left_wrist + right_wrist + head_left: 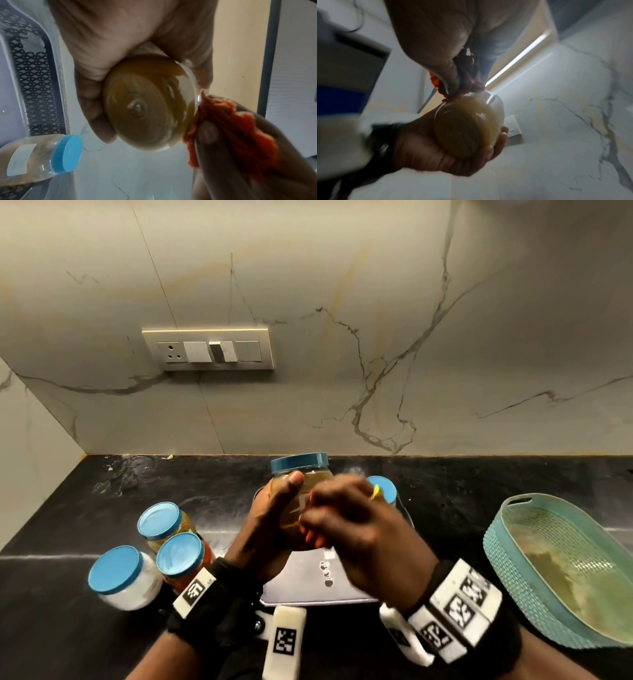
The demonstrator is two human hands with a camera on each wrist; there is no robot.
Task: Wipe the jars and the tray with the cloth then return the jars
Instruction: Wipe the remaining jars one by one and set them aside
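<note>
My left hand (267, 525) grips a clear jar (301, 465) with a blue lid and brownish contents, held above the counter. From below, the jar's round base (145, 102) fills the left wrist view, with my left hand (102, 40) wrapped round it. My right hand (352, 518) pinches a bunched orange-red cloth (228, 121) and presses it against the jar's side. The same jar (467, 128) shows in the right wrist view, cloth (435, 79) at its upper edge. A teal tray (513, 570) with woven walls stands at the right, with no jars in it.
Three blue-lidded jars (159, 522) (180, 553) (116, 568) stand together on the black counter at the left. Another jar (385, 487) is partly hidden behind my right hand. A flat silver plate (301, 587) lies under my hands. The marble wall carries a switch panel (209, 349).
</note>
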